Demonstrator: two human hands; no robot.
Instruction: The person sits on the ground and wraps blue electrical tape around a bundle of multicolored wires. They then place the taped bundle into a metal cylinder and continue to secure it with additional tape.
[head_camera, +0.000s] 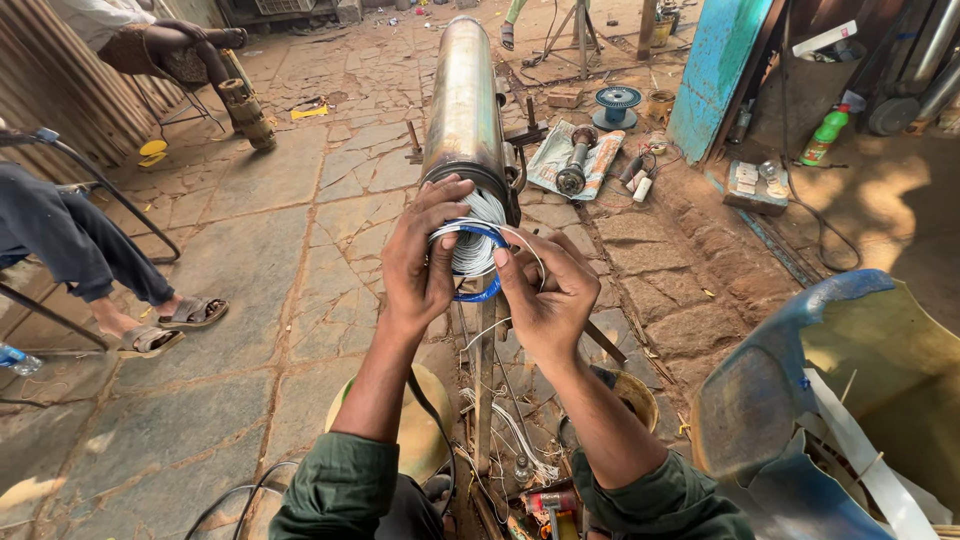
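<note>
Gripping white winding wires (478, 235) at the near end of the long steel motor casing (465, 100), centre of the frame: left hand (420, 262) fingers curled over the bundle, right hand (545, 290) pinching one strand beside a blue sleeve (480, 290). Likely risks: kinking or scraping insulation against the casing rim, losing the strand. At lower right, cracked blue drum (790, 400) holding pale strips; green bottle (825, 135) at upper right, contents unclear.
</note>
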